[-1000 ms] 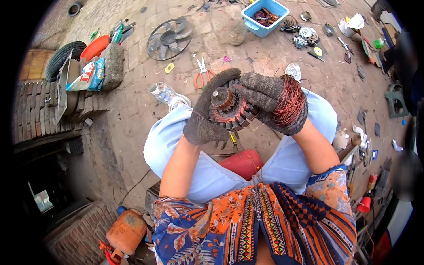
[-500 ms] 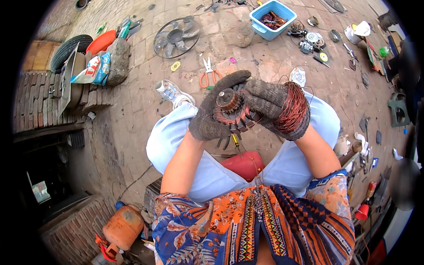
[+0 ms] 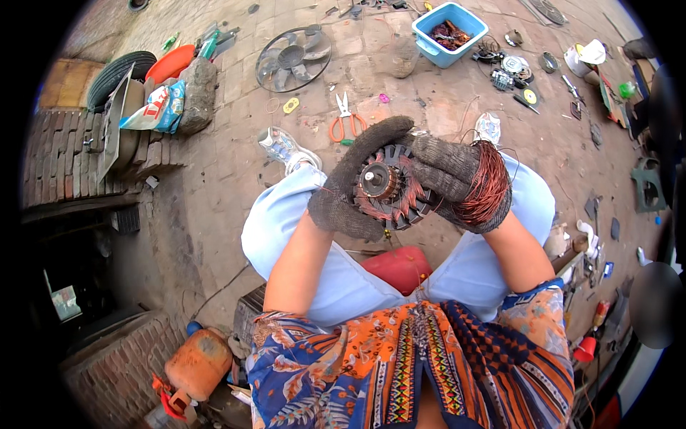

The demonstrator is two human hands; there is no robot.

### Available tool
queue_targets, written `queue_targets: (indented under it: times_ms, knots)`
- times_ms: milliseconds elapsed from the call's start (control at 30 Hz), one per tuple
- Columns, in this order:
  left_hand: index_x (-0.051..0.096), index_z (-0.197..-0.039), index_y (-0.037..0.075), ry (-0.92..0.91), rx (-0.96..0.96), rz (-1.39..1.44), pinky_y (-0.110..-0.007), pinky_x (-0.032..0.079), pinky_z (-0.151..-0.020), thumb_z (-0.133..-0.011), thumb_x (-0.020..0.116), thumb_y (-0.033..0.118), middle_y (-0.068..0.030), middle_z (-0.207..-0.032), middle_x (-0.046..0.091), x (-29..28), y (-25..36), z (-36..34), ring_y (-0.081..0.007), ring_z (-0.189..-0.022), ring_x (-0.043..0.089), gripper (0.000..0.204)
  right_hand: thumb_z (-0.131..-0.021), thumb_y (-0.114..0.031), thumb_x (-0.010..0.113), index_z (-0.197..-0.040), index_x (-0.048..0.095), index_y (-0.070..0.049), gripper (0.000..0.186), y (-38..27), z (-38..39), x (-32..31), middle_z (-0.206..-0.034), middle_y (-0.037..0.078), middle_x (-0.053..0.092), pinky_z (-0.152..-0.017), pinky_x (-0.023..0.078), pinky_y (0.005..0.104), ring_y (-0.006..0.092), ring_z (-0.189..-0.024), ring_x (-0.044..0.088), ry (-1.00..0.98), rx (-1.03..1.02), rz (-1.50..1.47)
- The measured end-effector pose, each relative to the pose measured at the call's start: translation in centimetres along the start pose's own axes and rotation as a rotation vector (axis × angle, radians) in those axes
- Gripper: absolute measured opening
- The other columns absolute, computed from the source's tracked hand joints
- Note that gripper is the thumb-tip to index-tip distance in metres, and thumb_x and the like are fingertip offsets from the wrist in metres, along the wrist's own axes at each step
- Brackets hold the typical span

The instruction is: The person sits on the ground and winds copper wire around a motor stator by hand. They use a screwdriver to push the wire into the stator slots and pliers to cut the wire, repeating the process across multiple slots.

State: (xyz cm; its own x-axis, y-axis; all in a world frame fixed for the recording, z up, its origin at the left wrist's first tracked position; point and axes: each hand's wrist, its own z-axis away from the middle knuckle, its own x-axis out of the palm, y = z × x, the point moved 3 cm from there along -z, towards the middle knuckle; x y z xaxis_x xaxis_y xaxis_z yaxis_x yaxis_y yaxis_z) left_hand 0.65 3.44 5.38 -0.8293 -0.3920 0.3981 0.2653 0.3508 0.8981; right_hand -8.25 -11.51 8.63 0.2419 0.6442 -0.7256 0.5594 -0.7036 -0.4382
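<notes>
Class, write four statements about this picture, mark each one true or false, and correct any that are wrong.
1. The left hand and right hand both hold the rotor. True.
2. Wire is wound around the left hand. False: the copper wire is around the right hand.
3. The scissors have orange handles. True.
4. The tub stands left of the fan. False: the blue tub stands right of the fan.

— Where does this camera look from?
— The person's head, steeply down past the shirt, through a wide fisheye.
— How near?
— Hands fairly close, mid-picture; floor farther off, bending toward the rim.
</notes>
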Motion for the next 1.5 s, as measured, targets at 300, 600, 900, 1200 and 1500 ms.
queue_targets:
  times_ms: [300,600,900,1200,1500]
  knots:
    - [0.028,-0.137,-0.003,0.230,-0.255,0.253,-0.037,0.037,-0.100,-0.058,0.076,0.026,-0.0152,-0.130,0.045,0.6,-0.7,-0.5,-0.0242,-0.117,0.047,0.097,-0.077,-0.012,0.059,-0.123,0.053,-0.008,0.046,-0.1,0.1,0.1,-0.125,0.012,0.053,-0.094,0.045,0.0385,0.0285,-0.114,0.053,0.022,-0.055,0.005]
    - [0.022,-0.140,0.000,-0.037,-0.105,0.204,-0.037,0.040,-0.097,-0.043,0.089,0.016,-0.0150,-0.124,0.048,0.9,0.8,0.0,-0.0230,-0.114,0.050,0.119,-0.065,-0.025,0.075,-0.118,0.057,-0.010,0.058,-1.1,0.3,-1.7,-0.120,0.011,0.056,-0.090,0.046,0.0403,0.0297,-0.109,0.056,0.287,0.004,0.086]
    - [0.021,-0.141,0.001,-0.237,-0.050,-0.361,-0.036,0.036,-0.101,-0.050,0.089,0.019,-0.0117,-0.135,0.039,1.1,3.8,0.4,-0.0211,-0.119,0.043,0.115,-0.073,-0.015,0.068,-0.115,0.058,-0.012,0.043,-0.7,1.2,-1.2,-0.117,0.012,0.057,-0.090,0.045,0.0440,0.0321,-0.107,0.056,0.195,-0.090,0.082]
    - [0.032,-0.138,0.002,-0.100,0.124,-0.682,-0.035,0.038,-0.099,-0.064,0.077,0.004,-0.0130,-0.136,0.042,0.3,5.2,0.5,-0.0235,-0.121,0.046,0.086,-0.064,-0.003,0.072,-0.100,0.065,-0.007,0.037,0.3,-1.3,-1.3,-0.114,0.014,0.059,-0.086,0.048,0.0402,0.0322,-0.104,0.058,0.126,-0.007,0.303]
    - [0.022,-0.141,0.000,-0.107,0.033,-0.421,-0.034,0.037,-0.100,-0.059,0.080,0.012,-0.0143,-0.137,0.040,-1.3,4.5,0.7,-0.0208,-0.120,0.045,0.102,-0.064,-0.012,0.076,-0.113,0.060,-0.010,0.052,0.3,-2.1,-1.3,-0.120,0.014,0.056,-0.093,0.042,0.0413,0.0316,-0.114,0.053,0.104,0.081,0.035]
